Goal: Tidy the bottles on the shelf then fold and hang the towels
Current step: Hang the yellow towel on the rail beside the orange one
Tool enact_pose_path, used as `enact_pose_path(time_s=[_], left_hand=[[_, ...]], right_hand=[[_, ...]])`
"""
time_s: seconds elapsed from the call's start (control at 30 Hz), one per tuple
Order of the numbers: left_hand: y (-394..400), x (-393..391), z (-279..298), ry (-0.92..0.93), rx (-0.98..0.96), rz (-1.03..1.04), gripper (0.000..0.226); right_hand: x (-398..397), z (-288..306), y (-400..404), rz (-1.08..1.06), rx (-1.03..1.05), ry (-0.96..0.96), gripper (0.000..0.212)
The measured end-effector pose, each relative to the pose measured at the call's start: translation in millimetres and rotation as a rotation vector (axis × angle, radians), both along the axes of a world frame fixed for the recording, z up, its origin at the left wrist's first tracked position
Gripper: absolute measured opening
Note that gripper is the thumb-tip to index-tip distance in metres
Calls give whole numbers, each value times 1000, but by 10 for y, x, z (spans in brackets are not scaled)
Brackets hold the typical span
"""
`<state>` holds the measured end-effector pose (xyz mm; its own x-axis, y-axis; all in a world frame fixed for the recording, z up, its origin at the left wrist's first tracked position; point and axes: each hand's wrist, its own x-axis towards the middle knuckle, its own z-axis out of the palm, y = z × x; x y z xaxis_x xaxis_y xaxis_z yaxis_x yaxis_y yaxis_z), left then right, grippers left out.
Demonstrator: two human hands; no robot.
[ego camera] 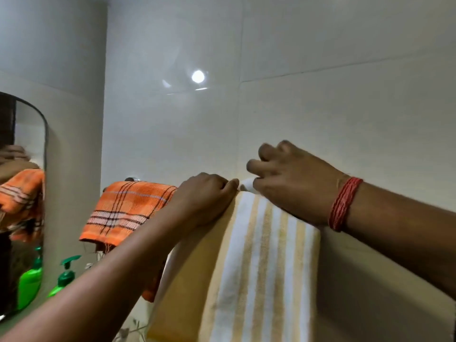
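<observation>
A yellow and white striped towel (259,262) hangs folded over the wall rail, in the middle of the view. My left hand (204,193) grips its top left edge at the rail. My right hand (288,178), with red thread round the wrist, pinches a white fold of the same towel at the top. To the left, an orange checked towel (123,211) hangs over the same rail, whose metal end (130,179) shows above it. The rail itself is mostly hidden by the towels.
A green pump bottle (64,277) stands low at the left beside a mirror (22,193), which reflects the orange towel and a bottle. Pale glossy wall tiles (320,107) fill the background.
</observation>
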<state>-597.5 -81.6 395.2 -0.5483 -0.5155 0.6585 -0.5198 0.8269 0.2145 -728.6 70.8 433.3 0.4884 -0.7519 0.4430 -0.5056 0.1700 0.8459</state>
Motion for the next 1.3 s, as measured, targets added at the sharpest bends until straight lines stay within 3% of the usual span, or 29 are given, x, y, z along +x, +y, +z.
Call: enact_pose_path(time_s=[0.07,0.13,0.2,0.27,0.33,0.47,0.57,0.63,0.7,0.73,0.8,0.87,0.97,1.1,1.3], left_hand=[[17,-8,75,-132,75,-7,51],[5,-1,171,-245,130,-48,45],[-23,-13,230,-343,173,-106,38],[-73,-39,240,-345,211,-158,38],[-49,-32,206,-227,143,-161,40],[90,207,-153,191,-384,-122,28],[82,350,-359,195,-368,-208,34],[32,332,-357,139,-321,-232,40],[8,285,-295,87,-323,-246,45],[-11,263,-246,56,-298,-248,50],[-91,195,-157,-12,-196,-238,57],[-127,120,-73,-65,-79,-240,57],[-109,54,14,-71,-44,-218,49],[-27,216,-123,106,-330,-198,41],[-117,271,-294,82,-276,-249,50]], right_hand=[[178,1,-23,-174,194,-161,13],[334,49,-14,-218,325,-448,16],[395,58,-27,-214,409,-763,39],[415,55,-70,-291,449,-881,67],[392,1,-161,-339,500,-899,76],[319,-40,-328,-244,556,-1190,50],[409,-50,-306,-246,502,-1157,49],[534,-108,-228,-356,336,-869,52],[665,-276,-134,-398,44,-506,67],[731,-382,-88,-380,-21,-432,77],[770,-564,-54,-357,-30,-443,100],[762,-604,-74,-370,9,-485,107],[704,-442,-127,-386,61,-629,88],[587,-328,-151,-348,143,-822,73],[652,-288,-159,-309,109,-744,80]])
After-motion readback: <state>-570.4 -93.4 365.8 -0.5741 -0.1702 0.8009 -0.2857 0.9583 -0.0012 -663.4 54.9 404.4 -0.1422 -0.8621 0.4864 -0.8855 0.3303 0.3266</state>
